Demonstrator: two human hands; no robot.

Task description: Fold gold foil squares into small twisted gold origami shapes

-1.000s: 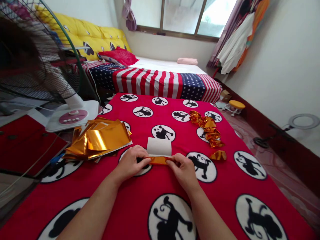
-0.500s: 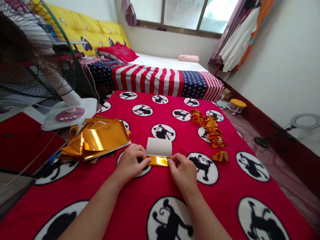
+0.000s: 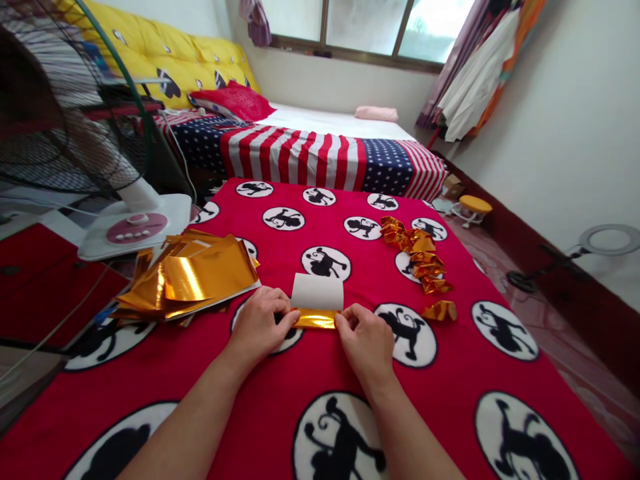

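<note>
- Rectangular, white-backed gold-foil paper sheet (image 3: 317,319): on red monkey-print cloth (image 3: 260,400), between the hands; folded band's long axis left-right.
- Left hand (image 3: 257,325): fingers narrow, pinching left end.
- Right hand (image 3: 369,338): likewise, right end; equally near.

Bright window light; gold foil glares; edges stretch.
</note>
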